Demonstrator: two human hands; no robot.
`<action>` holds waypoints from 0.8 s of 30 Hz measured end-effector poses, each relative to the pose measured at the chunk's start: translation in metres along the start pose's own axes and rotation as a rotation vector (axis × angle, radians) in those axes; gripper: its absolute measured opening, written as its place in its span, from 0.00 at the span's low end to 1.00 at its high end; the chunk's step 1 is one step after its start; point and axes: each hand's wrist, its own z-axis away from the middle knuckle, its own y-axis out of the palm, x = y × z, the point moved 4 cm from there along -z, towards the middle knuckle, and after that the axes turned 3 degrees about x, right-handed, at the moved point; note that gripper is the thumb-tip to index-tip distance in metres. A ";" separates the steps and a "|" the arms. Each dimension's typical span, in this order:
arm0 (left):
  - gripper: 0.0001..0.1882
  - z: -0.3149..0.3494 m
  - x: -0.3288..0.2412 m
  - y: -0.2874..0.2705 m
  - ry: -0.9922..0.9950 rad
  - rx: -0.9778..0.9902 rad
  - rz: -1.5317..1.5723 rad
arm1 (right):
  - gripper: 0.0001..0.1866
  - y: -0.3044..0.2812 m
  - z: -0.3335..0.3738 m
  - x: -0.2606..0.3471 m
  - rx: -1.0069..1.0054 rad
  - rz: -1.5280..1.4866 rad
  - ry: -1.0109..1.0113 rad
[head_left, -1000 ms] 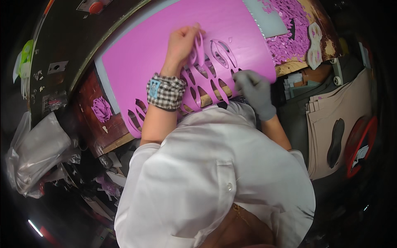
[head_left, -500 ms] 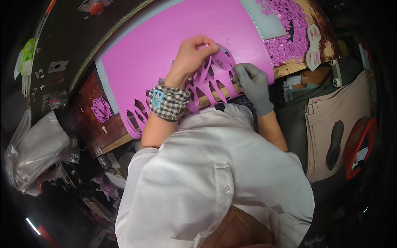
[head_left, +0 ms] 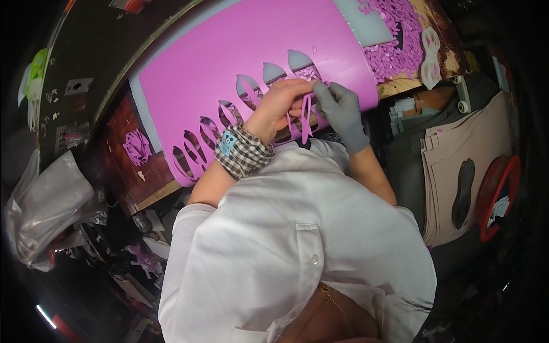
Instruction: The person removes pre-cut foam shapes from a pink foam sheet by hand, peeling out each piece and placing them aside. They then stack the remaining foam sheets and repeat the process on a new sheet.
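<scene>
My bare left hand (head_left: 277, 108) has its fingers pinched tight on some thin pink loops (head_left: 306, 123). My right hand (head_left: 345, 114), in a grey glove, has its fingers bent in close, right by the left ones. I can't tell if they have hold of the loops too.

A moment ago my hands were apart and the left one was higher up. Now they've come together near the bottom edge of the big pink sheet (head_left: 229, 46). The loops hang down from my fingers toward my white shirt (head_left: 246, 223).

The holes (head_left: 299, 59) just past my hands now look wide, and I can see grey through them. So I think the loops are coming out of there. Further left the holes look thinner, so I guess some loops may be left in.

The sheet lies on the worktop (head_left: 120, 177), with its near part hanging over the front. On my right is a heap of little pink bits (head_left: 394, 60). On my left sits a bunch of crumpled pink strips (head_left: 137, 147).
</scene>
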 end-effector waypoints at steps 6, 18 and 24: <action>0.07 -0.002 -0.002 -0.001 0.088 -0.103 -0.125 | 0.16 -0.001 0.000 -0.001 0.174 -0.178 0.032; 0.09 -0.042 -0.033 0.027 1.002 -0.560 -1.443 | 0.13 -0.006 -0.016 -0.008 0.277 0.193 -0.180; 0.09 -0.080 -0.060 0.011 1.108 -0.783 -1.552 | 0.15 0.029 0.010 0.000 0.758 0.356 -0.412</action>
